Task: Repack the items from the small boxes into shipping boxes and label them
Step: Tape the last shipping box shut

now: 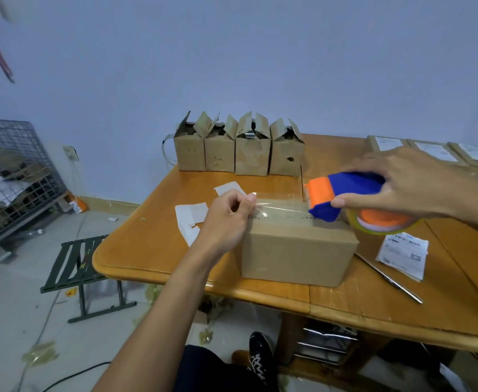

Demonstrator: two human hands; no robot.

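A closed brown shipping box sits near the front of the wooden table. My right hand grips a blue and orange tape dispenser above the box's right end. A strip of clear tape runs from it leftward over the box top. My left hand pinches the free end of that tape at the box's left edge. Several small worn cardboard boxes stand in a row at the table's back edge with their flaps open. A printed shipping label lies to the right of the box.
White label backing papers lie left of the box. A metal blade tool lies at the front right. Flat labelled boxes sit at the back right. A green folding stool and a wire cage stand on the floor at left.
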